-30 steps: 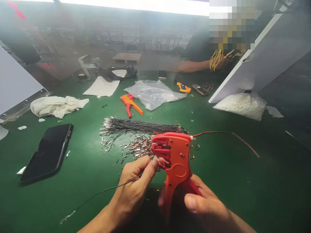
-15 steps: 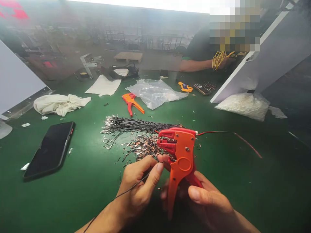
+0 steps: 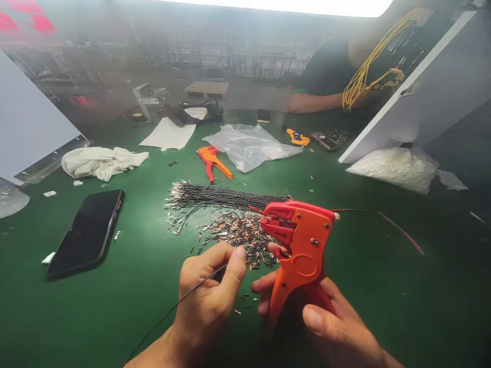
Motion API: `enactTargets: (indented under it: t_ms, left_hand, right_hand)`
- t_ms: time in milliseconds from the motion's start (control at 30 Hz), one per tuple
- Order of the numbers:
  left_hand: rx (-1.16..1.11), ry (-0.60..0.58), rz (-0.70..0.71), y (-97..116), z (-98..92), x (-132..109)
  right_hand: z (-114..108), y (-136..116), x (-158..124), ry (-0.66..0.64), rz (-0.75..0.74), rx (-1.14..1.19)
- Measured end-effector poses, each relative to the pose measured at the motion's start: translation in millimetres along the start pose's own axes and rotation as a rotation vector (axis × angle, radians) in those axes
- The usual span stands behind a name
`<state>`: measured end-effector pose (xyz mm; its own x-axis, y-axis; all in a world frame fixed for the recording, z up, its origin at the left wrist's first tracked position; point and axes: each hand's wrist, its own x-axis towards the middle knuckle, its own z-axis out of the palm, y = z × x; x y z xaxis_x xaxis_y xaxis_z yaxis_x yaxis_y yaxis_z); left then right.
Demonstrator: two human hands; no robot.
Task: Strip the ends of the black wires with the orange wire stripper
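My left hand (image 3: pixel 213 294) pinches a thin black wire (image 3: pixel 183 298) between thumb and forefinger; the wire trails down over the wrist, and its tip is hidden by the fingers. My right hand (image 3: pixel 337 322) is wrapped round the handles of an orange and red wire stripper (image 3: pixel 303 245), whose red jaws point left. A gap separates the left fingertips from the tool. Behind the jaws lies a bundle of black wires (image 3: pixel 230 196) with metal terminals at its left end. A heap of short cut wire ends (image 3: pixel 241 232) with bare copper is spread in front of the bundle.
A dark phone (image 3: pixel 86 232) lies at left, a white cloth (image 3: pixel 103 162) behind it. Farther back are a second wire stripper (image 3: pixel 215 162), a plastic bag (image 3: pixel 249 145) and a filled bag (image 3: pixel 395 166) at right. Across the table, a person holds yellow wires (image 3: pixel 358 89).
My left hand has drawn away to the left with the black wire, off the stripper. The stripper has shifted right, and the right fingers have loosened from its front handle.
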<state>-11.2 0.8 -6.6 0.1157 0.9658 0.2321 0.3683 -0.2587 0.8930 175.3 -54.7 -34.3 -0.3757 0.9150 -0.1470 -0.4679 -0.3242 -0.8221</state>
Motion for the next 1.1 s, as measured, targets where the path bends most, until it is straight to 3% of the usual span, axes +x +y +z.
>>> enactTargets:
  t_ms: [100,333,600,933,1100]
  left_hand:
    - [0.028,0.082,-0.005,-1,-0.7,0]
    - [0.16,0.24,0.252,0,3.1,-6]
    - [0.204,0.206,0.277,2,5.9,-12]
    - [0.137,0.251,0.547,-7,14.9,-15]
    - [0.177,0.098,0.551,-4,10.8,-17]
  right_hand:
    - [0,-1,-3,0.012,-0.02,-0.042]
    - [6,4,0,-0.025,0.051,0.155]
    - [10,17,3,-0.029,0.085,0.223]
    - [10,14,6,-0.033,0.075,0.109]
    - [8,16,6,-0.017,0.109,0.05]
